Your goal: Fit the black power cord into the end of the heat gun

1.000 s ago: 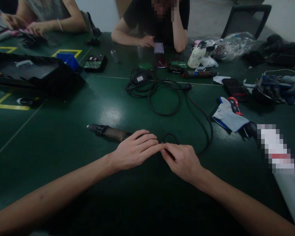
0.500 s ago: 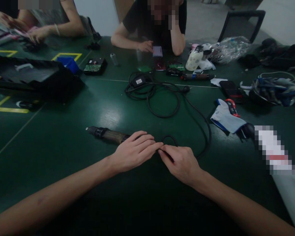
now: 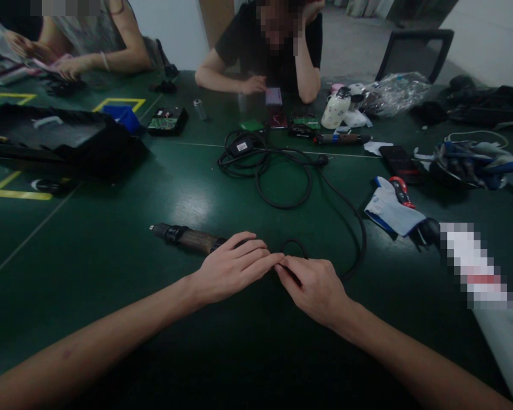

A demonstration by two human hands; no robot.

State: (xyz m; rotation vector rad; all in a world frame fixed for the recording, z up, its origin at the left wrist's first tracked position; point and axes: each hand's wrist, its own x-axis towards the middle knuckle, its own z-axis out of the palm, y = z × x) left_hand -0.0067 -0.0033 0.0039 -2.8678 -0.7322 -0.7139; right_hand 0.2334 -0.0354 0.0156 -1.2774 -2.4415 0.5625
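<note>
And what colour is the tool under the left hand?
The tool, where it shows, is black with a brownish middle, best seen in the head view.

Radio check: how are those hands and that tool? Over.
Left hand over electric screwdriver, hiding its rear. Right hand beside left, grip unclear. Screwdriver on table, tip leftward. Black cord looped beyond.

Workshop: circuit boards, electric screwdriver

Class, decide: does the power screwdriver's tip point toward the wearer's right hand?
No, the screwdriver's tip points left, away from the right hand.
</note>
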